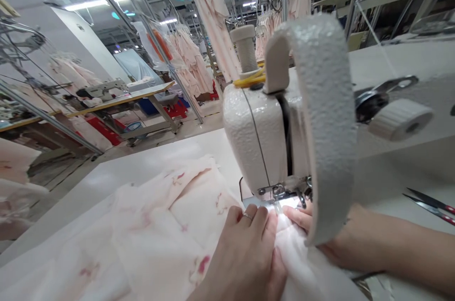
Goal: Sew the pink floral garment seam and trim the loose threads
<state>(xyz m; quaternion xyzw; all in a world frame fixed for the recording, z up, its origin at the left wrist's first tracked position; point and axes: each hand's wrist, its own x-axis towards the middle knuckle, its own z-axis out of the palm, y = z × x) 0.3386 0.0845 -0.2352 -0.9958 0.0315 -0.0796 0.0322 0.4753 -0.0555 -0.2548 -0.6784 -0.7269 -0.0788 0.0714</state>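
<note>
A white sewing machine head (pixel 263 140) fills the middle of the view, with its metal presser foot (pixel 280 194) low down at the front. Pale pink fabric with darker pink marks (pixel 159 230) lies bunched across the white tabletop and runs under the foot. My left hand (pixel 245 256), with a ring on one finger, presses down on the fabric just in front of the foot. My right hand (pixel 298 218) reaches in from the right, its fingers on the fabric beside the foot. The machine's curved arm hides part of that hand.
A pair of red-handled scissors (pixel 432 206) lies on the white table (pixel 142 163) at the right. Beyond the table edge stand another sewing machine (pixel 103 90) on its table and hanging rails of pink garments (pixel 188 64).
</note>
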